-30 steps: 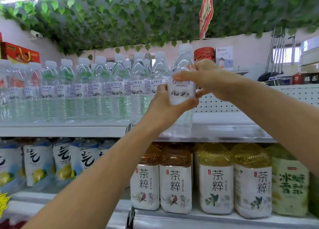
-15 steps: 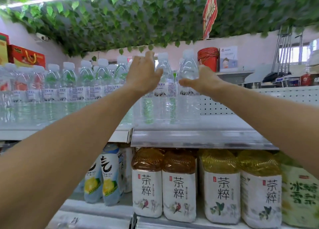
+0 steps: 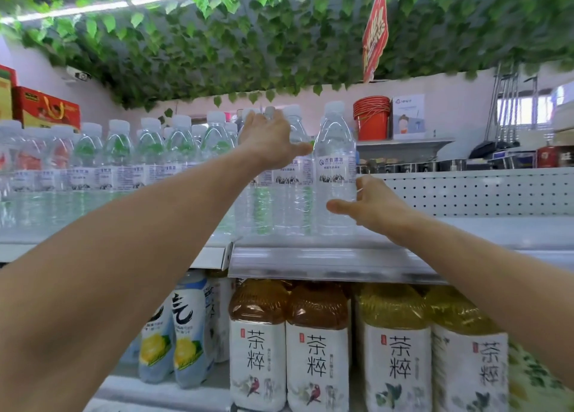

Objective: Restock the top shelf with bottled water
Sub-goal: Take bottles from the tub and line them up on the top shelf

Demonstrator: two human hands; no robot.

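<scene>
A: Hands?

B: Left hand (image 3: 269,141) is up among the water bottles, palm laid over the shoulders of the row just left of the end bottle, fingers fairly straight and reaching toward the caps. It looks like pressing or steadying, not gripping, though the fingertips are hidden behind the bottles, so I can't rule out a light hold. Right hand (image 3: 371,205) sits low against the right side of the end bottle (image 3: 336,169), thumb stretched under its lower body, fingers loosely open beside it. Touching, not wrapped.

A: Where's that bottle?

B: Upright on the top shelf (image 3: 326,261), near the front edge, at the right end of the water row (image 3: 149,163). It touches its left neighbour. To its right the shelf is bare up to the perforated back panel (image 3: 466,191).

A: Step?

B: Judging by that, placement is finished and this is squaring up: nudging the new bottle tight into the line while the left hand keeps the neighbours from tipping.

A: Next move?

B: Ease both hands off without dragging the bottle forward. It's tall, light plastic, close to the lip, so it will topple easily. Then fetch another bottle and set it in the open stretch to the right.

A: Below?

B: Tea bottles (image 3: 316,343) and lemon drink bottles (image 3: 169,343) on the lower shelf, untouched.
</scene>
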